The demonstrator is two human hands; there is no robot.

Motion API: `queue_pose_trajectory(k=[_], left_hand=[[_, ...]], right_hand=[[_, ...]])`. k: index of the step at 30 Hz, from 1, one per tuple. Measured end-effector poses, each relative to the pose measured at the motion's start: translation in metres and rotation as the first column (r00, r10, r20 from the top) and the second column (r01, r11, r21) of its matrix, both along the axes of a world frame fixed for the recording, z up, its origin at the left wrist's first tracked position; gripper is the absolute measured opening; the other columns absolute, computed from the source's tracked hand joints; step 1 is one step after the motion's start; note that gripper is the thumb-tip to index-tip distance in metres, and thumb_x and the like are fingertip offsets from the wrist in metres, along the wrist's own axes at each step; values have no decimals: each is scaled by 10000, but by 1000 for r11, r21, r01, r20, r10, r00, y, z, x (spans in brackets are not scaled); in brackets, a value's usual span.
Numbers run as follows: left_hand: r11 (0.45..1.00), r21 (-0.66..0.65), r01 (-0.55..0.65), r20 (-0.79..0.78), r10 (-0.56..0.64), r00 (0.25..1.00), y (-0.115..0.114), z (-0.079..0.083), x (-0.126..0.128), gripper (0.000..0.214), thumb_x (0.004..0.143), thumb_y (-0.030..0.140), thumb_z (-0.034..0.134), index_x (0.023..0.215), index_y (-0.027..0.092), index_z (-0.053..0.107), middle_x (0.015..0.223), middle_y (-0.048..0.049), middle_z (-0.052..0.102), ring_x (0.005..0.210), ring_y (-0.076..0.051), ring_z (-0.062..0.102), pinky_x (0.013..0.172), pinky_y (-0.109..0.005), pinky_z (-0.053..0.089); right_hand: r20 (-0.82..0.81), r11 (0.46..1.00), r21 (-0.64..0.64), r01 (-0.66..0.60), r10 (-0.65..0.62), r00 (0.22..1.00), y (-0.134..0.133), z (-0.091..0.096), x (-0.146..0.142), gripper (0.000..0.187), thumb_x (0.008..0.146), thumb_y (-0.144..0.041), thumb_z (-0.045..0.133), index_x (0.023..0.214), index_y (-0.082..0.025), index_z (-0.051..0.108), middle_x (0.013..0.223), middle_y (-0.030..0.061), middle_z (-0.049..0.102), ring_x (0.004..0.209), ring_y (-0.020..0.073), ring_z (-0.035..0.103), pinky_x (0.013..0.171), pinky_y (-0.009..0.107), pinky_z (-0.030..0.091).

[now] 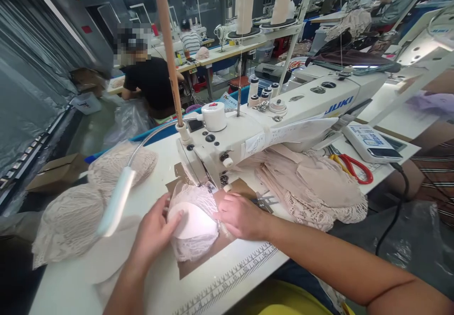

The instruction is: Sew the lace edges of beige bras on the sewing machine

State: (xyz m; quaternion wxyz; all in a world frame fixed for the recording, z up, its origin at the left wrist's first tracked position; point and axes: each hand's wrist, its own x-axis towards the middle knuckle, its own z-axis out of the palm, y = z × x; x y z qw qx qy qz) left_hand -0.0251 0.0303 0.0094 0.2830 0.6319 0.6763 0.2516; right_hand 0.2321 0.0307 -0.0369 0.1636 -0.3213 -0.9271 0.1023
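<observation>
A lace-covered bra cup (194,220) with a smooth white pad inside lies under the front end of the JUKI sewing machine (262,126). My left hand (156,225) grips its left side, thumb on the pad and fingers around the lace edge. On the right side, my right hand (241,214) has its fingers closed on the cup's edge, close to the needle area. The needle and presser foot are mostly hidden by the machine head and the lace. Brown paper or card (187,268) shows beneath the cup.
Finished-looking lace cups (71,220) lie left, beside a lit lamp (117,201) on a bendy neck. Beige lace pieces (315,187) are heaped right, near red-handled scissors (354,167). A printed ruler (234,277) lines the front edge. A person (156,85) sits beyond.
</observation>
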Motion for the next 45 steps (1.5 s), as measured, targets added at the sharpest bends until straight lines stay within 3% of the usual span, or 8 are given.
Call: queue_pose_trajectory(k=[2,4,7,10,14,20,33,45], left_hand=[[984,176,41,-184,-9,983,-5,8,2,509,803,477,573,1224,193,534,1137,-104,606,934,-271,596,682,-338,510],[928,307,209,-254,-132,958,-6,10,10,345,870,394,505,1149,200,570,1140,-98,594,1007,-250,566,748,-329,509],[764,325,558,-352,-450,821,-2,0,29,245,921,256,418,1052,179,610,1074,-99,613,979,-212,570,830,-338,498],[669,283,687,-442,-545,713,4,-17,47,277,932,201,375,1013,152,635,997,-109,627,892,-208,584,780,-357,511],[694,269,668,-490,-498,715,4,-33,53,284,929,216,411,1090,123,625,986,-128,604,863,-220,568,746,-367,508],[669,252,699,-547,-497,673,-3,-34,52,330,915,241,450,1187,118,592,1126,-147,568,911,-238,531,775,-391,497],[611,306,730,-593,-478,648,2,-34,55,330,932,206,424,1164,74,618,1222,-118,617,861,-216,519,765,-374,540],[638,265,723,-649,-437,623,11,-39,53,362,919,250,436,1210,94,585,1260,-124,590,886,-256,537,752,-429,517]], right_hand=[[-11,1000,-11,-2,2,1000,0,-1,0,225,775,-103,489,930,-177,635,735,24,504,739,174,381,668,296,300],[-18,1000,-12,-4,4,1000,1,-1,0,242,780,-113,488,956,-179,641,740,27,515,745,177,391,685,302,311],[-6,1000,5,-10,10,1000,2,-1,0,201,786,-139,492,910,-168,648,751,34,536,746,179,405,713,314,327],[3,999,31,-33,33,999,3,-1,1,176,774,-156,507,874,-170,651,759,34,554,740,176,419,724,321,333],[-50,998,62,34,-31,998,7,-4,3,174,755,-139,516,835,-183,664,719,23,567,712,174,439,677,310,329],[-115,965,46,259,-253,961,12,-4,0,213,793,-74,458,832,-173,642,733,30,590,701,168,468,683,300,348],[51,971,31,236,-237,970,11,2,-8,227,861,-102,438,984,-163,619,870,49,601,788,188,477,702,327,333],[69,963,5,271,-271,960,14,1,-12,230,834,-97,440,979,-149,610,847,74,599,806,212,493,709,337,351]])
